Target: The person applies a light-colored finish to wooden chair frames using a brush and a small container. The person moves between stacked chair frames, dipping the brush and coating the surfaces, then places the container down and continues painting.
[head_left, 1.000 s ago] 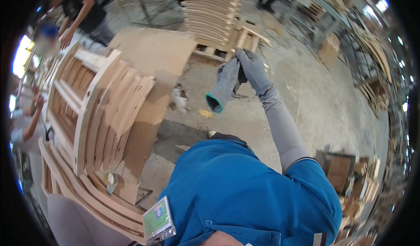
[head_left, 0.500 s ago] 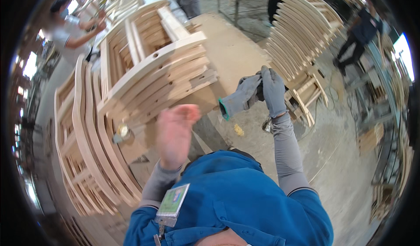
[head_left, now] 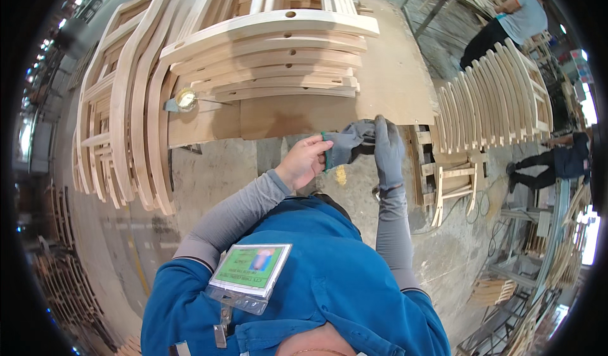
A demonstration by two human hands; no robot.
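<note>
A loose grey work glove with a green cuff edge is stretched between my two hands, in front of the table edge. My left hand is bare and pinches the glove's cuff between thumb and fingers. My right hand wears a matching grey glove and grips the dark finger end of the loose one. Just beyond my hands, curved pale wooden frames lie stacked on the brown-topped table.
More wooden frames lean at the table's left end, beside a small round yellowish container. At the right stands a row of curved frames above a small wooden frame. Two people are at the right.
My bare left hand has moved right and taken hold of the loose glove's cuff. The view has turned, so the stacked frames now lie straight ahead.
</note>
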